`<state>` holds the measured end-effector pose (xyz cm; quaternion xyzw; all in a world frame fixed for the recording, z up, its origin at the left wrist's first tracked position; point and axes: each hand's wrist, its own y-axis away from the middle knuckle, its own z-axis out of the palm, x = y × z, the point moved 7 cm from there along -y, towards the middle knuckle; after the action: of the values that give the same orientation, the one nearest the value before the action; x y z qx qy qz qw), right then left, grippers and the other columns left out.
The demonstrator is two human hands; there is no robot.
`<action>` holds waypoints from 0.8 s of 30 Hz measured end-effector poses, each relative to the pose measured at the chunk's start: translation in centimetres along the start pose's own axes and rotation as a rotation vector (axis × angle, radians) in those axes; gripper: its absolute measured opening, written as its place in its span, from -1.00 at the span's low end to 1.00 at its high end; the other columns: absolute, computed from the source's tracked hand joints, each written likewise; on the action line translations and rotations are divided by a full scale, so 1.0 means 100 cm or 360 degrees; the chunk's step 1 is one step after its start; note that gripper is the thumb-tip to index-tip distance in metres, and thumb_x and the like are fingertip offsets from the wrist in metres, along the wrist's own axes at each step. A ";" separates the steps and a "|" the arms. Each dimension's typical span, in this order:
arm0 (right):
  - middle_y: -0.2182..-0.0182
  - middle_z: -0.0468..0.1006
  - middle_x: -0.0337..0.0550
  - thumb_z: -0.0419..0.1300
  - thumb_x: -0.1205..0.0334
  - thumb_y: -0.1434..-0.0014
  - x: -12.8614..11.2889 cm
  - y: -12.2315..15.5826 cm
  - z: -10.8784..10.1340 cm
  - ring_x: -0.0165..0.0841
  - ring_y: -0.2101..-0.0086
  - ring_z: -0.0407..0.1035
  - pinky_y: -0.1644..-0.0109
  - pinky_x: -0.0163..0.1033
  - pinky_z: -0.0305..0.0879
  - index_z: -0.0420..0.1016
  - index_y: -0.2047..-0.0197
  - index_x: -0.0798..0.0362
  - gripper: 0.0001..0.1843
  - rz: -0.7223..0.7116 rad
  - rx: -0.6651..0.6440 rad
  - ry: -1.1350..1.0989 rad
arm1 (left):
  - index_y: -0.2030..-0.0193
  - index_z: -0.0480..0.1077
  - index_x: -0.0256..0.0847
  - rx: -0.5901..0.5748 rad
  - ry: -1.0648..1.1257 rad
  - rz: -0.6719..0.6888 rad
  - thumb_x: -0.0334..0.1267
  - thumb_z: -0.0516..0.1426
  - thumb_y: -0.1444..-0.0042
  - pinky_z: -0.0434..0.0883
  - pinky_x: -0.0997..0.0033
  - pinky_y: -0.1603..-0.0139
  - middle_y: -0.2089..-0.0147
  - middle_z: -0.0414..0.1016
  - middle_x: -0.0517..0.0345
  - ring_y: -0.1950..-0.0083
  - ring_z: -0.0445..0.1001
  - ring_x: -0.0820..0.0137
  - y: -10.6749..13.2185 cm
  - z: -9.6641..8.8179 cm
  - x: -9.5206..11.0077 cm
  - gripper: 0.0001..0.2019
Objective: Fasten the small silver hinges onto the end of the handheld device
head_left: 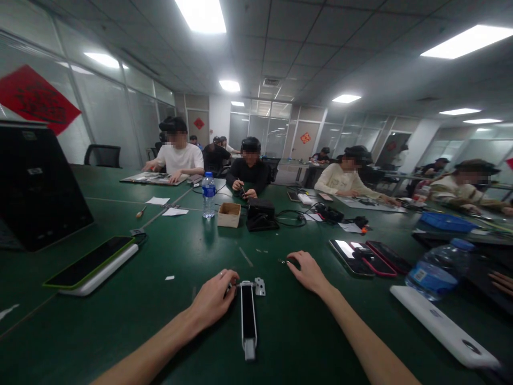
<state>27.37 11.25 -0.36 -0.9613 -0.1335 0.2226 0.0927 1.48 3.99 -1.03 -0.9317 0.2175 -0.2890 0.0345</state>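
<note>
A long, narrow device (249, 315) with a silver-white frame and a black inner strip lies on the green table in front of me. At its far end a small metal plate with holes (260, 287) sticks out to the right. My left hand (216, 297) is closed at the far left corner of this device, its curled fingers against the metal there. Over to the right, my right hand (306, 270) rests on the table, thumb and index finger pinched at a tiny shiny metal piece (282, 261). What exactly lies between the fingertips is too small to make out.
A water bottle (208, 195), a small cardboard box (229, 215) and a black stand (261, 215) are ahead. Phones (351, 258), a large bottle (438, 271) and a white power bank (443, 327) lie right. Left are another phone (93, 261) and a black monitor (40, 187). People sit opposite.
</note>
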 end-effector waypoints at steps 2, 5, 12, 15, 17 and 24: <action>0.13 0.46 -0.04 0.05 0.18 -0.23 0.004 0.000 0.004 -0.23 0.10 0.33 0.01 -0.09 0.29 0.49 0.11 0.05 -0.74 0.0026 -0.0058 -0.0005 | 0.07 0.29 -0.18 0.0000 0.0004 0.0000 -0.35 -0.03 -0.21 0.34 0.37 0.11 0.12 0.40 0.08 0.13 0.42 0.32 0.000 0.000 0.001 -0.82; 0.16 0.46 -0.04 0.04 0.20 -0.24 0.001 0.000 0.005 -0.24 0.12 0.34 0.03 -0.11 0.31 0.49 0.15 0.05 -0.76 0.0036 -0.0057 0.0032 | 0.08 0.30 -0.18 -0.0004 0.0001 -0.0005 -0.36 -0.03 -0.21 0.34 0.37 0.12 0.12 0.40 0.08 0.13 0.42 0.32 0.001 0.000 0.001 -0.82; 0.24 0.45 -0.04 -0.07 0.27 -0.28 -0.026 0.005 -0.002 -0.30 0.25 0.38 0.16 -0.20 0.35 0.43 0.21 0.09 -0.74 -0.0031 0.0017 -0.0126 | 0.07 0.30 -0.17 0.0018 -0.0003 -0.0005 -0.36 -0.03 -0.21 0.35 0.38 0.14 0.11 0.41 0.09 0.14 0.42 0.33 0.002 -0.002 0.003 -0.81; 0.26 0.45 -0.07 -0.09 0.26 -0.29 -0.058 0.014 0.003 -0.33 0.27 0.38 0.19 -0.23 0.36 0.39 0.19 0.08 -0.76 -0.0238 -0.0022 -0.0356 | 0.08 0.30 -0.17 0.0017 -0.0007 -0.0018 -0.39 -0.03 -0.20 0.35 0.38 0.14 0.10 0.41 0.09 0.13 0.42 0.33 0.002 -0.002 0.004 -0.81; 0.27 0.45 -0.08 -0.08 0.27 -0.29 -0.081 0.021 0.008 -0.32 0.27 0.37 0.17 -0.22 0.34 0.38 0.20 0.09 -0.77 -0.0369 -0.0020 -0.0421 | 0.08 0.30 -0.17 0.0027 -0.0019 -0.0008 -0.40 -0.03 -0.19 0.35 0.37 0.13 0.10 0.41 0.10 0.12 0.42 0.33 0.002 -0.003 0.005 -0.80; 0.26 0.45 -0.09 -0.04 0.34 -0.24 -0.116 0.038 0.028 -0.33 0.25 0.36 0.16 -0.23 0.31 0.39 0.15 0.09 -0.79 -0.0578 -0.0116 -0.0472 | 0.11 0.28 -0.18 0.0047 -0.0014 0.0041 -0.43 -0.04 -0.17 0.35 0.38 0.11 0.12 0.41 0.09 0.13 0.42 0.34 0.003 -0.002 0.007 -0.81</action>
<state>16.91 4.53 0.90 -0.8809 -0.3244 0.3361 0.0758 1.79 3.44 -0.50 -0.9294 0.2251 -0.2877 0.0530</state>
